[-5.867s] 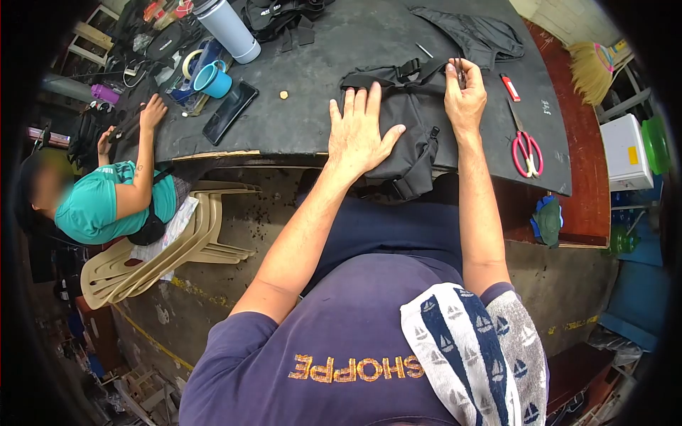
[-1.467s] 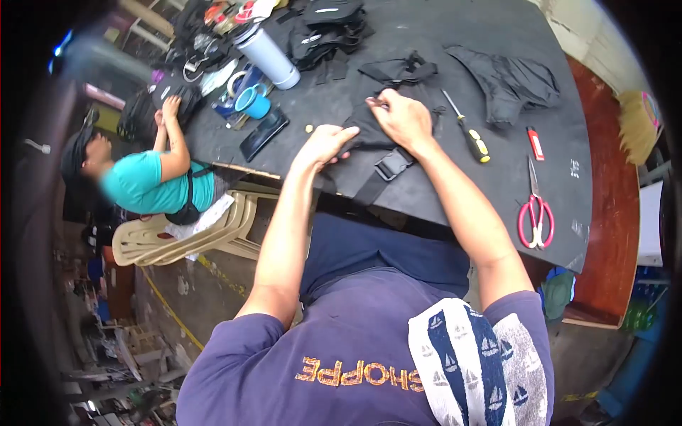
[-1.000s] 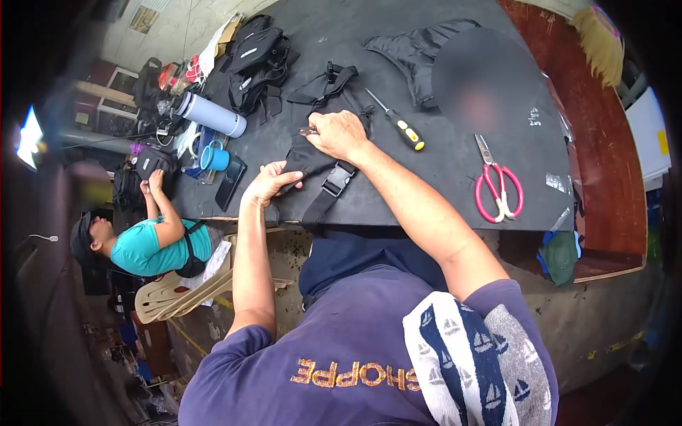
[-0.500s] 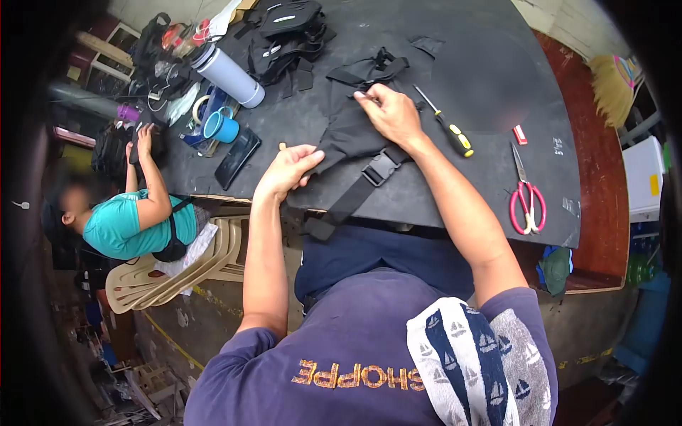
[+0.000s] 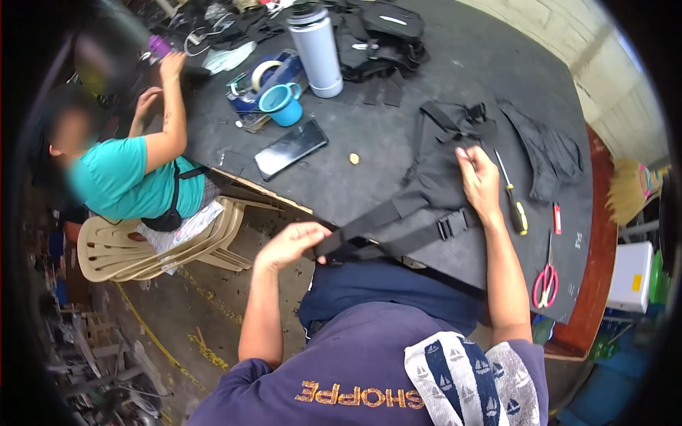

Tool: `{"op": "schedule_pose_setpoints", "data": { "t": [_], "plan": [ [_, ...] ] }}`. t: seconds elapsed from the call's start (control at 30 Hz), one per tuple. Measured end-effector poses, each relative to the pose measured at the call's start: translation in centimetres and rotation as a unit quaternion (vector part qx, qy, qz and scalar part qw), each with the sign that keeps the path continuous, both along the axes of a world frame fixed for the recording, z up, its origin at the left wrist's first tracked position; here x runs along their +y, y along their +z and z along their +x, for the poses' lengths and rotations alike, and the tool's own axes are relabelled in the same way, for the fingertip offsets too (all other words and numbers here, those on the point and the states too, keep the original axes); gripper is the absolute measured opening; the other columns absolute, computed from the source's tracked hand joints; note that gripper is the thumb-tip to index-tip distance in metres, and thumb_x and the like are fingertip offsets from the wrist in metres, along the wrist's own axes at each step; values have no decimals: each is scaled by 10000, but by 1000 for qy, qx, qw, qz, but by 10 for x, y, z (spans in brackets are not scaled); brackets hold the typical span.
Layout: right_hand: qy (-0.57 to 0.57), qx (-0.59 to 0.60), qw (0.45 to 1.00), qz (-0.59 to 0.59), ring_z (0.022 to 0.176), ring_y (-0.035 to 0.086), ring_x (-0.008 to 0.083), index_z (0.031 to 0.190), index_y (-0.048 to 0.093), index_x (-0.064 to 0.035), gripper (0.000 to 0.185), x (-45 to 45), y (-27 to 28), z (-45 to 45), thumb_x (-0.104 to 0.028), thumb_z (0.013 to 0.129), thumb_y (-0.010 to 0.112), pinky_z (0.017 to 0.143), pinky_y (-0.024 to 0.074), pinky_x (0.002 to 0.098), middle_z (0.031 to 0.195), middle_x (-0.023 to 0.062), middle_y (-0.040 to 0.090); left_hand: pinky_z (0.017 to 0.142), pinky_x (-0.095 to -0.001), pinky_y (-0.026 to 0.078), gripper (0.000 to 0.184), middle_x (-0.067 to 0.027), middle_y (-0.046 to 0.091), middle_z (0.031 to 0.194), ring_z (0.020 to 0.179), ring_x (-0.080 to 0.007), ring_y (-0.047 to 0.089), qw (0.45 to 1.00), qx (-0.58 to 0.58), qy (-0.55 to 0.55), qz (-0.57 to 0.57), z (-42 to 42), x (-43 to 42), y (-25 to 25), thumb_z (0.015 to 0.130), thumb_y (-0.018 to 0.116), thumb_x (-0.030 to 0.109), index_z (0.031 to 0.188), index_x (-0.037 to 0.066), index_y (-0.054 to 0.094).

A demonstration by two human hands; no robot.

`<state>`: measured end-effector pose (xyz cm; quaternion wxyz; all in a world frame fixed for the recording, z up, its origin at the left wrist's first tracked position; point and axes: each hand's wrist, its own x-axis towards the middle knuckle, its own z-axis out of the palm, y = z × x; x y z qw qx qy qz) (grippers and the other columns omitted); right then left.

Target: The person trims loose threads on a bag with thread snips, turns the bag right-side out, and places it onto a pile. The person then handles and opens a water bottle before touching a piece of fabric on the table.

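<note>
A black fabric bag piece point(image 5: 437, 170) with straps lies across the table edge in front of me. My left hand point(image 5: 293, 245) pinches the end of its wide black strap point(image 5: 376, 216), stretched out to the left beyond the edge. My right hand point(image 5: 480, 181) is closed on the right side of the fabric, thumb on top. Below it, a black plastic buckle point(image 5: 446, 227) sits on a second strap. A screwdriver point(image 5: 517, 202) with a yellow and black handle lies just right of my right hand, beside another folded black fabric piece point(image 5: 547, 153).
Red-handled scissors point(image 5: 545, 285) and a small red-and-white item point(image 5: 557, 219) lie at the right. Farther left are a phone point(image 5: 291, 149), a blue mug point(image 5: 283, 106), a tape dispenser point(image 5: 249, 89), a bottle point(image 5: 316, 57) and a black bag point(image 5: 387, 35). A person in teal point(image 5: 135, 177) sits left, by stacked chairs point(image 5: 114, 245).
My left hand has moved from the fabric's edge to the strap end and drawn it left. The view has turned, bringing the folded black fabric at right into sight.
</note>
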<state>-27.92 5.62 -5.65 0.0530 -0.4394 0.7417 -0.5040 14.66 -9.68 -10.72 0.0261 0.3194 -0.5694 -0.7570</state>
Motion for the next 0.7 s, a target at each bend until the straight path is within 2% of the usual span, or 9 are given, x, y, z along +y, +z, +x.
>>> {"op": "schedule_pose_setpoints", "data": {
  "t": [0.2,0.23,0.3,0.33,0.43,0.47,0.53,0.6,0.7],
  "plan": [
    [39,-80,995,-46,638,403,52,833,561,-71,380,-5,-5,-2,-306,1114,663,599,376,262,680,-53,452,814,-320,536,328,0,717,856,764,-154,666,975,100,171,-96,1,53,-17,1047,732,301,1236,33,715],
    [34,-117,989,-78,614,414,44,823,544,-102,389,-8,-1,-6,-319,1134,631,602,382,256,689,-64,452,785,-326,520,321,-19,713,866,778,-163,663,949,77,117,-282,5,57,-10,1036,744,314,1190,33,718],
    [45,-208,971,-108,574,408,59,809,523,-122,417,1,14,-25,-362,1141,601,619,415,270,667,-54,448,727,-337,488,321,-57,705,888,804,-182,659,787,17,-6,-617,8,63,16,1013,768,340,1100,34,725],
    [48,-301,943,-133,533,401,73,795,502,-142,446,7,19,-34,-406,1148,572,636,448,285,644,-45,444,727,-337,488,321,-57,705,888,804,-182,659,786,15,-3,-618,8,65,29,1013,768,340,1100,34,725],
    [43,-330,925,-186,507,352,81,785,467,-163,467,15,25,-52,-442,1150,551,662,464,302,625,-35,403,690,-379,463,333,-107,660,864,812,-232,634,916,-81,-333,-207,-7,64,72,955,828,342,924,35,702],
    [37,-341,915,-213,495,327,84,780,450,-173,477,20,26,-57,-460,1151,541,675,472,311,615,-30,383,690,-379,463,333,-107,660,864,812,-232,634,913,-81,-340,-207,-17,66,89,955,828,342,924,35,702],
    [28,-367,902,-227,501,312,86,786,445,-174,470,25,24,-59,-452,1151,543,672,471,321,617,-33,372,636,-393,434,341,-100,616,791,745,-238,619,876,330,-277,-218,-43,71,128,930,857,306,829,37,672],
    [31,-419,874,-246,515,282,91,796,435,-176,455,22,17,-63,-435,1152,548,665,468,340,620,-40,350,613,-393,435,309,-87,583,730,675,-233,599,794,444,-233,-345,-84,61,181,923,867,243,821,33,664],
    [109,-445,869,-188,523,300,87,818,442,-183,445,17,-16,-106,-464,1152,534,671,463,346,628,-42,363,660,-359,502,209,-85,680,792,743,-199,669,765,505,-143,-373,-132,60,264,937,858,187,945,11,746]
  ]
}}
